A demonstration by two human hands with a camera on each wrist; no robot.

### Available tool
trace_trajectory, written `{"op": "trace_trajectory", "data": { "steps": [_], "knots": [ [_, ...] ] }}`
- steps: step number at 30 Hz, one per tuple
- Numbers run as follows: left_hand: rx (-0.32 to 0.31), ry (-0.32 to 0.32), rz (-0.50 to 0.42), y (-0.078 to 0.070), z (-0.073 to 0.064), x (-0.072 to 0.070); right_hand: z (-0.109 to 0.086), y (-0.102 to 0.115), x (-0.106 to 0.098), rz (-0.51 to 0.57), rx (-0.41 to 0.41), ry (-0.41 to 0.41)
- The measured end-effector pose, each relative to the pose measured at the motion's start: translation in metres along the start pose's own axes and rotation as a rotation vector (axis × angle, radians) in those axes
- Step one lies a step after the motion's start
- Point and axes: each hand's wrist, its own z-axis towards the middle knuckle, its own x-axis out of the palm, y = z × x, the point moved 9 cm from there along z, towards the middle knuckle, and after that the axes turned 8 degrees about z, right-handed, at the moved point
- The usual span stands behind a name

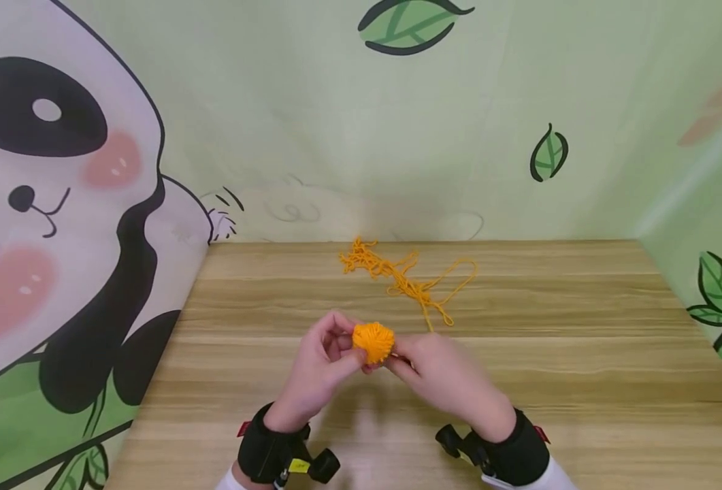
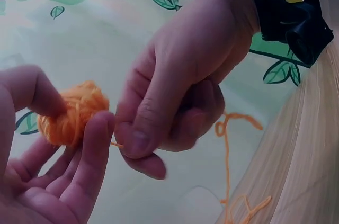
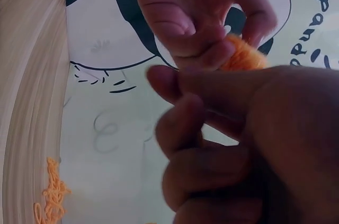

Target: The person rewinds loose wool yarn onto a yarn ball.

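Note:
A small ball of orange yarn (image 1: 373, 341) is held above the table between the fingers and thumb of my left hand (image 1: 319, 371). In the left wrist view, strands wrap round the yarn ball (image 2: 74, 113). Close on its right, my right hand (image 1: 452, 374) pinches the yarn strand (image 2: 117, 145) that leaves the ball, thumb against curled index finger. From behind the right hand the strand runs on to a loose tangle of orange yarn (image 1: 409, 279) lying toward the table's back edge. The right wrist view shows the ball (image 3: 244, 54) partly hidden behind the right hand.
The wood-grain table (image 1: 244, 299) meets a pale green printed backdrop (image 1: 312, 122) with leaves and a large panda (image 1: 91, 224) on the left. Black wrist bands with small cameras sit on both wrists.

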Motion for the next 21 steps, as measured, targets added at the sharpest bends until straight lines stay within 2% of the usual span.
{"op": "trace_trajectory", "data": {
  "steps": [4, 8, 12, 15, 21],
  "knots": [
    [-0.052, -0.097, 0.035, 0.007, 0.001, -0.009, -0.002, 0.007, 0.011, 0.009, -0.056, 0.091],
    [-0.091, -0.163, 0.039, 0.014, 0.002, -0.015, -0.005, 0.015, 0.013, -0.005, -0.108, 0.109],
    [-0.120, -0.202, 0.069, 0.018, 0.002, -0.020, -0.008, 0.022, 0.010, -0.007, -0.151, 0.099],
    [-0.130, -0.214, 0.138, 0.017, 0.001, -0.021, -0.009, 0.028, 0.007, 0.016, -0.176, 0.082],
    [-0.087, -0.207, 0.298, 0.015, 0.003, -0.020, -0.011, 0.040, -0.008, 0.044, -0.243, -0.004]
  ]
}}
